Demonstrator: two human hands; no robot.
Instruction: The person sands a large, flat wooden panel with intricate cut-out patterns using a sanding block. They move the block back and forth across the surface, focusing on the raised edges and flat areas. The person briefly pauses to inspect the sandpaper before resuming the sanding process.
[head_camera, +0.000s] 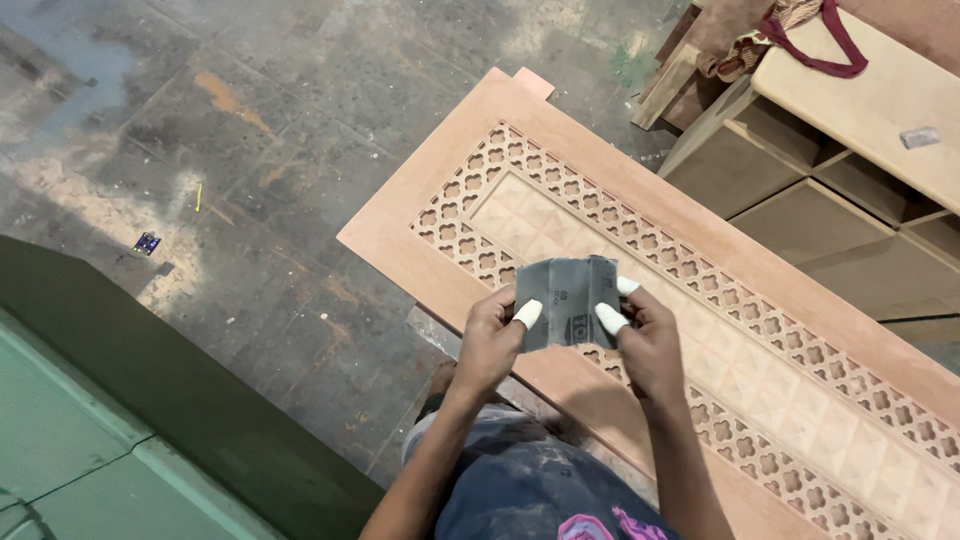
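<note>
Where the white-capped fingertips (527, 314) press in from both sides, a grey sheet of sandpaper (566, 300) is clamped between them, held up in the air just above the carved wooden panel (800, 400). The left hand (492, 335) pinches the sheet's left edge, thumb in front and fingers behind; the right hand (645, 340) pinches the right edge, with 2 white finger covers showing on it and 1 on the left. The sheet's back faces the camera and carries a small dark printed rectangle low in its middle, plus faint marks above. Beneath the hands, the panel runs diagonally from upper left to lower right, a plain reddish-brown border framing a band of pierced clover-shaped cutouts around a centre of raised diamond facets. A small thin offcut (535, 82) lies at the panel's far corner. To the upper right stands a pale wooden cabinet (850, 110) with open compartments, a small grey rectangular piece (919, 137) lying on its top and a dark red strap (815, 45) draped near its far end. On the stained concrete floor (250, 150), well to the left, lies a small blue and white packet (146, 243). A green surface (90, 420) fills the lower left corner.
</note>
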